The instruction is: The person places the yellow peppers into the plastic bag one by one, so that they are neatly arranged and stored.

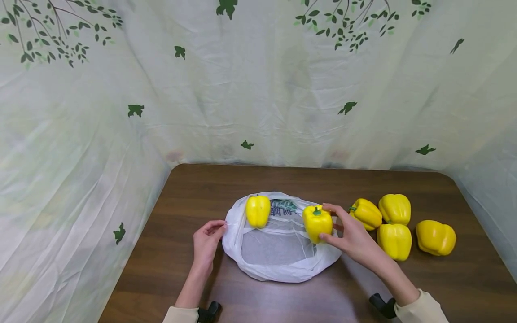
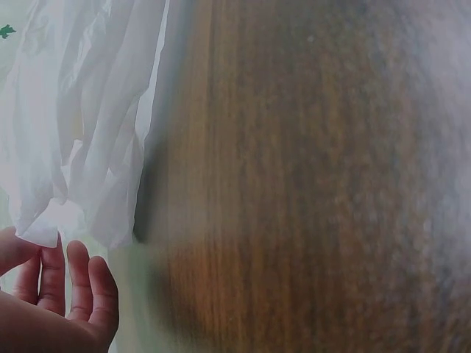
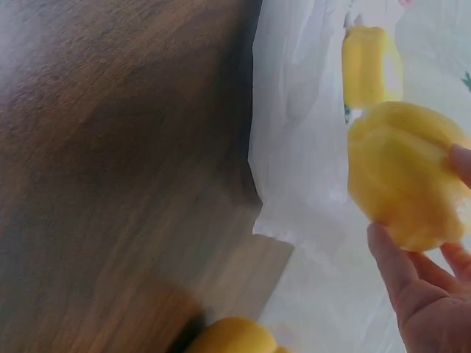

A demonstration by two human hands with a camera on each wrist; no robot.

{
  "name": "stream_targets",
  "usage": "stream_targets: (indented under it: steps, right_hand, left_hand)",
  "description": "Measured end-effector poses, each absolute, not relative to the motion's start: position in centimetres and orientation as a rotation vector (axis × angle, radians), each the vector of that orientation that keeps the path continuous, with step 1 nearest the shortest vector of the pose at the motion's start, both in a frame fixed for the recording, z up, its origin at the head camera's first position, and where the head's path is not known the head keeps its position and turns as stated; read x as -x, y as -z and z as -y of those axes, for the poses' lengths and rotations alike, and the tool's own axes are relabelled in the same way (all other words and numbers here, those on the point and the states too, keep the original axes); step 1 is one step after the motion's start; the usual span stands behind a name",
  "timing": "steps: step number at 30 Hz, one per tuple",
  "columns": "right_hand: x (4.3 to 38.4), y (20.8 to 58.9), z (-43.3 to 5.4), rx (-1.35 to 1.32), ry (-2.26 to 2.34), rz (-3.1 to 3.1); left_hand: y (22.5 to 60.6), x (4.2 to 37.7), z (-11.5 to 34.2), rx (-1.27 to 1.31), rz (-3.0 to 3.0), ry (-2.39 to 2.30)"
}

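A white plastic bag point(image 1: 278, 272) sits on the table with its mouth spread wide. My left hand point(image 1: 207, 244) pinches the bag's left rim between thumb and fingertips, as the left wrist view also shows at the white film point(image 2: 96, 110). In my right hand point(image 1: 355, 237) is a yellow bell pepper point(image 1: 317, 226), stem up, gripped between thumb and fingers over the right side of the bag's opening. The right wrist view has this held pepper point(image 3: 405, 173) beside the bag wall. Another yellow bell pepper point(image 1: 258, 211) lies at the back left of the bag.
Several yellow bell peppers point(image 1: 394, 242) are grouped on the brown wooden table point(image 1: 161, 278) right of the bag, with one pepper point(image 1: 436, 237) at the far right. A pale leaf-printed curtain point(image 1: 266, 89) hangs behind the table and along its sides.
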State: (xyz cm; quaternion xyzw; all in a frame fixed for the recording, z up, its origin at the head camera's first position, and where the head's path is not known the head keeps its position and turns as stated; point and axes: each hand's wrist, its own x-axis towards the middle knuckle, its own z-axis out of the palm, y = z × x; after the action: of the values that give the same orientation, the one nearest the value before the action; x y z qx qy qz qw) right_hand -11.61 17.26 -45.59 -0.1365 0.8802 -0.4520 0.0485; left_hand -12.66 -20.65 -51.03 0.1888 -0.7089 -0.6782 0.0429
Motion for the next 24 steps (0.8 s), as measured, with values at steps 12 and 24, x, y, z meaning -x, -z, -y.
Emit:
stream_targets:
  steps: [12,24]
  right_hand:
    - [12.5,45.8,-15.8,0.420,1.329,-2.652]
    - [13.6,45.8,-14.7,0.442,1.270,-2.640]
  left_hand:
    - [49.3,12.3,20.4,-0.587,2.179,2.102]
    - [50.6,12.6,20.5,-0.564,2.184,2.054]
